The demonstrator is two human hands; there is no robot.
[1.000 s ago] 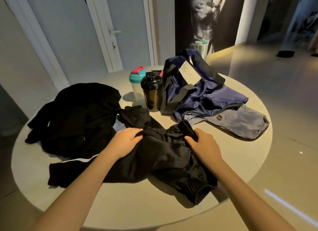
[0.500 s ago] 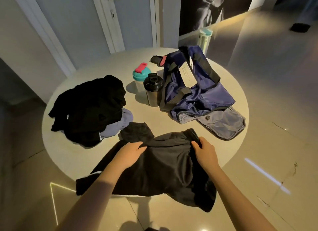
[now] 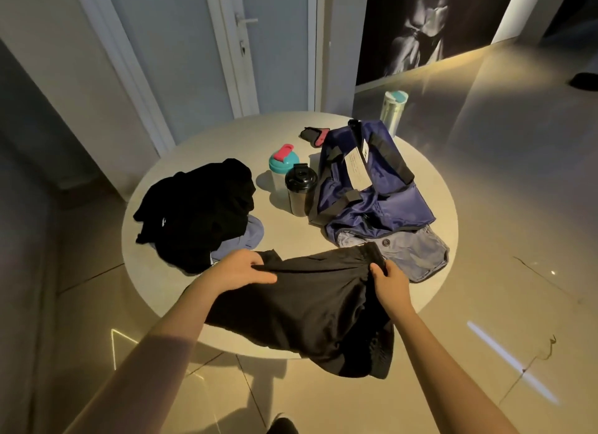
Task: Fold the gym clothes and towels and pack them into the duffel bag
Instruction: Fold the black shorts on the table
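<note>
Both bare forearms are stretched forward from the lower corners of the view and are drawn slightly toward each other. The left hand (image 3: 241, 270) is held palm-down, an edge of the black garment (image 3: 307, 307) pinched between thumb and fingers. The right hand (image 3: 390, 281) is curled round the opposite edge, thumb uppermost.

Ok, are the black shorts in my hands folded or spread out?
Spread out: left hand and right hand hold the black shorts by the waistband, hanging past the table edge.
</note>
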